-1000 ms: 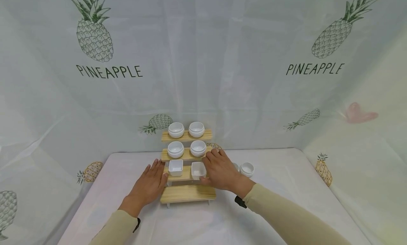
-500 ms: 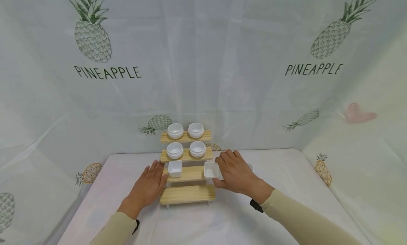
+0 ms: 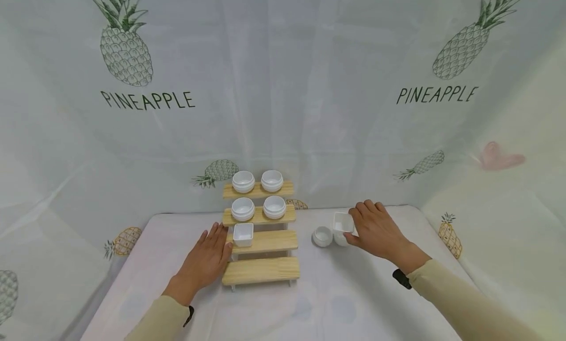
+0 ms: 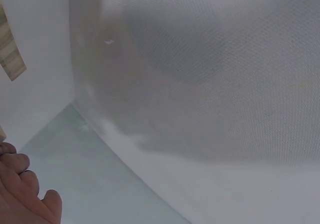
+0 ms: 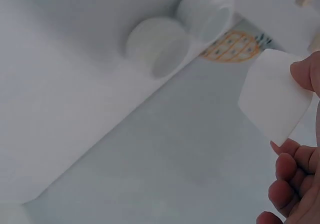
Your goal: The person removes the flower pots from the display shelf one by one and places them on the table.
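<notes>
My right hand (image 3: pixel 380 230) pinches a small white square bowl (image 3: pixel 343 222) between thumb and fingers, to the right of the tiered wooden stand (image 3: pixel 261 270). In the right wrist view this square bowl (image 5: pixel 272 91) is tilted, with the thumb on one side. Below it on the table are two white round bowls, the left one (image 3: pixel 322 236) in plain sight, the other (image 3: pixel 341 240) partly hidden. My left hand (image 3: pixel 209 258) rests with straight fingers along the stand's left side. Another square bowl (image 3: pixel 243 234) sits at the left of the second tier from the bottom.
Round white bowls stand in pairs on the upper two tiers, among them one (image 3: pixel 272 181) at top right. The bottom tier bears nothing. A white pineapple-printed cloth (image 3: pixel 292 85) hangs behind the cloth-covered table (image 3: pixel 265 316).
My right hand has taken the square bowl off the right of the second-lowest tier and carried it rightward, over the round bowls. My left hand has stayed at the stand's side.
</notes>
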The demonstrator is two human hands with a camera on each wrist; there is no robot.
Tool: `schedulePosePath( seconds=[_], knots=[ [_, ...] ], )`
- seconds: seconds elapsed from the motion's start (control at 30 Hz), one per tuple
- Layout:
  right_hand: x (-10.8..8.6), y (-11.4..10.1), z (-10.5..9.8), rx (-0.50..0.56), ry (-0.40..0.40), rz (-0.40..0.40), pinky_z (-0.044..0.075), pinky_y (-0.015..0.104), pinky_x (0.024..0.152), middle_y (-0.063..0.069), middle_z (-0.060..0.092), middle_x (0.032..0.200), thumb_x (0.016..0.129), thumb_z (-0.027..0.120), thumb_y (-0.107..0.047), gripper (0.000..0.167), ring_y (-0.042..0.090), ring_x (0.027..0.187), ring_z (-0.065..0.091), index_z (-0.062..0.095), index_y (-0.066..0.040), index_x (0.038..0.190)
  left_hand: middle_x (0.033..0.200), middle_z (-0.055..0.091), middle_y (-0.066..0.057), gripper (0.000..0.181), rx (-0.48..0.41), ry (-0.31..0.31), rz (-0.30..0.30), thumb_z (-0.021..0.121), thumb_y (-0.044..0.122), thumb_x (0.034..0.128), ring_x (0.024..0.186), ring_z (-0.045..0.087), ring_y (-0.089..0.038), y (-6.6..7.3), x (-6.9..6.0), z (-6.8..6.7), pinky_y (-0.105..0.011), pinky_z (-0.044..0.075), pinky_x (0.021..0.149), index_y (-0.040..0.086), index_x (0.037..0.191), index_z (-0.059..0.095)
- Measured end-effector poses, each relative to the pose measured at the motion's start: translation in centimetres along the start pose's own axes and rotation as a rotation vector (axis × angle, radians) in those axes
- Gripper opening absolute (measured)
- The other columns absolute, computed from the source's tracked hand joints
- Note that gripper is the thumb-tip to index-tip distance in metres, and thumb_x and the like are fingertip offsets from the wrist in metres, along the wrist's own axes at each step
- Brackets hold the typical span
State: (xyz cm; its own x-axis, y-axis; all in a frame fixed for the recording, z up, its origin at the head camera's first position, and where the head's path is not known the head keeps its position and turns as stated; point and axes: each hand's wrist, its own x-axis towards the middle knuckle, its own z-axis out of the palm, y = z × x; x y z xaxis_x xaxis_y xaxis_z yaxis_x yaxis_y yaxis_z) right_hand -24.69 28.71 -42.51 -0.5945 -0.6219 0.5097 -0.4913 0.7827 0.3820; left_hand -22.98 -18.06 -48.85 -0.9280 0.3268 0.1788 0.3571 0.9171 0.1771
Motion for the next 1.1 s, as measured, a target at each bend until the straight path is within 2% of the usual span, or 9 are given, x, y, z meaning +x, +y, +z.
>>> schedulePosePath(
  seconds=[0.13, 0.27, 0.47, 0.57, 0.7, 0.93, 1.1],
  knots=[
    [-1.7, 2.2, 0.6, -0.037, -0.008, -0.009, 0.033, 0.035, 0.066, 0.012, 0.058, 0.087, 0.079, 0.086, -0.042, 0.055, 0.027, 0.077, 0.043, 0.066, 0.005, 0.099, 0.166, 0.036, -0.027, 0.067, 0.008, 0.012, 0.003, 0.029, 0.041, 0.1168, 0.159, 0.027, -0.042, -0.1, 0.0, 0.0, -0.060, 0.026, 0.129, -0.010, 0.159, 0.036],
    [-3.7, 3.7, 1.7, -0.060, -0.053, -0.006, 0.033, 0.034, 0.065, 0.010, 0.055, 0.084, 0.078, 0.089, -0.040, 0.054, 0.024, 0.076, 0.040, 0.066, 0.003, 0.098, 0.167, 0.036, -0.027, 0.067, 0.015, -0.001, -0.002, 0.029, 0.041, 0.1168, 0.159, 0.027, -0.041, -0.2, -0.1, 0.0, -0.060, 0.026, 0.129, -0.010, 0.159, 0.036],
    [-6.1, 4.5, 3.5, -0.039, -0.176, 0.043, 0.038, 0.038, 0.067, 0.011, 0.058, 0.089, 0.083, 0.089, -0.040, 0.052, 0.026, 0.079, 0.045, 0.066, 0.003, 0.103, 0.167, 0.035, -0.027, 0.067, 0.015, -0.008, 0.001, 0.029, 0.041, 0.1168, 0.160, 0.027, -0.041, 0.0, -0.1, -0.2, -0.060, 0.025, 0.129, -0.010, 0.160, 0.034],
    [-6.8, 4.4, 4.5, -0.019, -0.181, 0.037, 0.039, 0.038, 0.067, 0.011, 0.059, 0.090, 0.082, 0.090, -0.038, 0.051, 0.026, 0.079, 0.046, 0.066, 0.003, 0.103, 0.167, 0.034, -0.027, 0.067, 0.018, -0.016, -0.002, 0.029, 0.042, 0.1168, 0.160, 0.027, -0.041, 0.0, -0.1, -0.2, -0.059, 0.026, 0.129, -0.010, 0.160, 0.034],
    [-7.4, 4.1, 5.8, 0.014, -0.181, 0.039, 0.040, 0.038, 0.067, 0.011, 0.060, 0.091, 0.081, 0.090, -0.035, 0.050, 0.026, 0.080, 0.046, 0.066, 0.003, 0.103, 0.168, 0.034, -0.026, 0.067, 0.019, -0.023, -0.003, 0.029, 0.041, 0.1168, 0.160, 0.027, -0.041, 0.1, -0.1, -0.3, -0.060, 0.026, 0.129, -0.010, 0.160, 0.033],
    [-7.5, 3.9, 6.8, 0.068, -0.303, 0.106, 0.045, 0.041, 0.073, 0.011, 0.061, 0.098, 0.090, 0.083, -0.037, 0.046, 0.027, 0.088, 0.050, 0.067, 0.002, 0.108, 0.167, 0.035, -0.027, 0.067, 0.013, -0.010, 0.002, 0.029, 0.041, 0.1169, 0.159, 0.027, -0.041, 0.1, 0.0, -0.2, -0.059, 0.026, 0.129, -0.010, 0.160, 0.035],
    [-6.8, 4.0, 6.8, 0.075, -0.333, 0.103, 0.045, 0.042, 0.075, 0.009, 0.059, 0.096, 0.090, 0.083, -0.034, 0.041, 0.028, 0.089, 0.050, 0.067, 0.000, 0.107, 0.167, 0.036, -0.027, 0.066, 0.008, -0.005, -0.005, 0.029, 0.041, 0.1169, 0.159, 0.027, -0.042, 0.2, 0.1, -0.2, -0.059, 0.026, 0.129, -0.009, 0.160, 0.035]
  ],
)
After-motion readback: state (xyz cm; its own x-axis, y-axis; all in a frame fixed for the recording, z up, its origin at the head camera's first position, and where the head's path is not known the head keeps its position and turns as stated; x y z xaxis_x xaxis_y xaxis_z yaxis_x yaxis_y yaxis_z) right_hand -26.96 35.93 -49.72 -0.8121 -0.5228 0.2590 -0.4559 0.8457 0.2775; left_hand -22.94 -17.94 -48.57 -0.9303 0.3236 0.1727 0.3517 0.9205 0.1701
